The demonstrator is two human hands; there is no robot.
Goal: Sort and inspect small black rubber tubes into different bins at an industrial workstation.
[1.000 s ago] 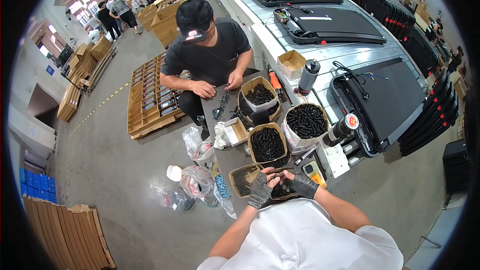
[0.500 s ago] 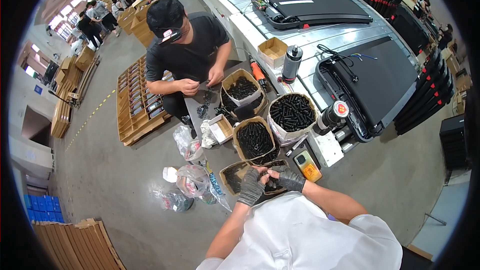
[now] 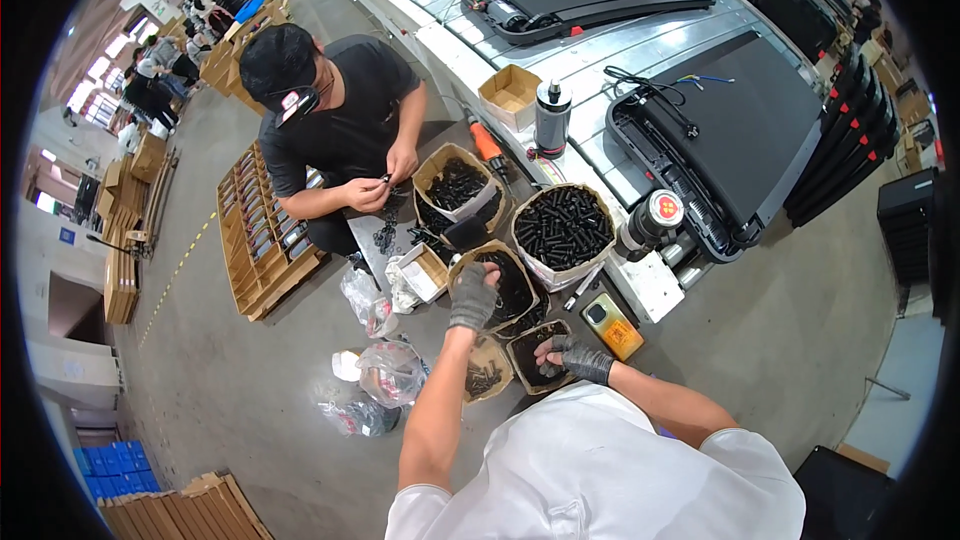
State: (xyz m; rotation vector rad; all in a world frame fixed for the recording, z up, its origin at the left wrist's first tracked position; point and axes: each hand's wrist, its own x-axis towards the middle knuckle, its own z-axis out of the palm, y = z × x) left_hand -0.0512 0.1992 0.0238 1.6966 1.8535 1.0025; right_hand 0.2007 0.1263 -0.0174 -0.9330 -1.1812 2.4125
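My left hand, in a grey glove, reaches into a paper-lined sack of small black parts, fingers curled down among them. My right hand, also gloved, rests at the rim of a low brown box of black parts near my chest; whether it holds a part cannot be told. A smaller bag of dark pieces lies between my forearms. A larger sack full of black cylinders stands just beyond.
A person in a black shirt squats opposite, working small parts over another sack. Plastic bags lie on the floor to my left. Treadmill decks, a steel flask and a wooden pallet surround us.
My left hand has left my right hand and moved forward into the sack of black parts. My right hand stays low by the brown box. The view has shifted closer.
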